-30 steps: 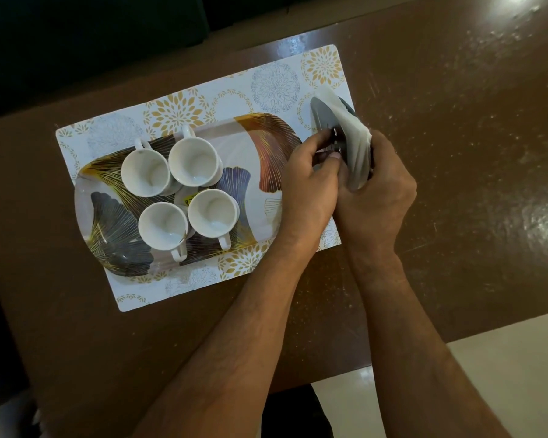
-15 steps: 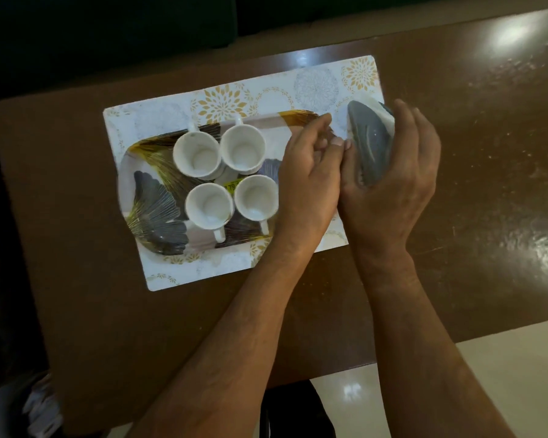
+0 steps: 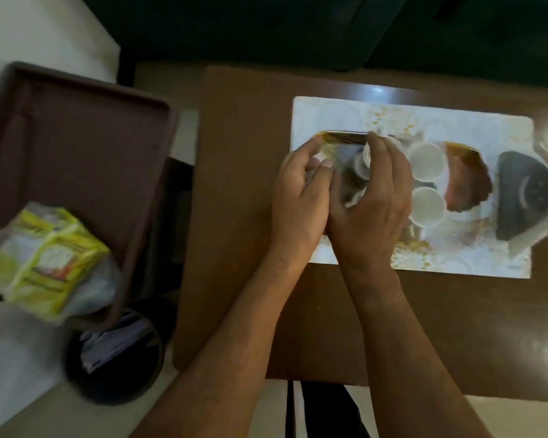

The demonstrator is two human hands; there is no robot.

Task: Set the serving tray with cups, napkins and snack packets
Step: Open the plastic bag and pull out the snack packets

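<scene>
Head view: my left hand (image 3: 301,197) and right hand (image 3: 370,200) hover together, fingers loosely curled, apparently empty, over the patterned serving tray (image 3: 339,137). The yellow snack packets (image 3: 49,257) lie far left, nearer my left hand.

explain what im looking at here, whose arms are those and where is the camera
No machine here: these are a person's two bare arms, filmed by a wide-angle camera worn on their head, looking down. On the brown table lies a patterned placemat with a serving tray carrying white cups. A grey folded napkin rests at the tray's right end. The left hand and right hand hover together over the tray; blur hides whether either has a grip on anything. Yellow snack packets sit in a brown crate on the left.
</scene>
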